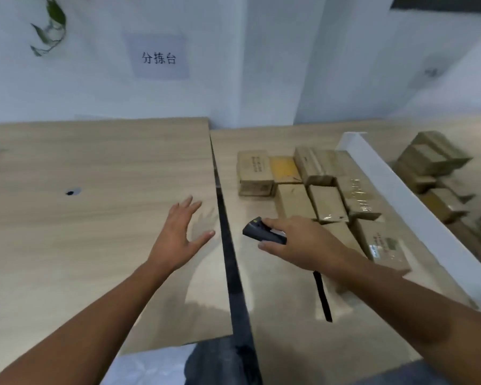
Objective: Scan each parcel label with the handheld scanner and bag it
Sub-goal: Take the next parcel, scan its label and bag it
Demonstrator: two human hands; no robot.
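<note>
My right hand (pixel 297 241) grips a small black handheld scanner (pixel 263 232) above the right table, its black wrist strap (pixel 323 297) hanging below my forearm. Several brown cardboard parcels (pixel 325 202) lie packed together on the right table just beyond the scanner; one nearer parcel (pixel 383 243) shows a printed label. My left hand (pixel 182 234) hovers with fingers spread over the left table (pixel 81 218), holding nothing. No bag is in sight.
A dark gap (pixel 228 245) separates the two wooden tables. A white divider rail (pixel 406 201) runs diagonally at right, with more parcels (pixel 433 159) stacked behind it. A paper sign (pixel 159 58) hangs on the white wall, and a small dark mark (pixel 70 193) dots the left table.
</note>
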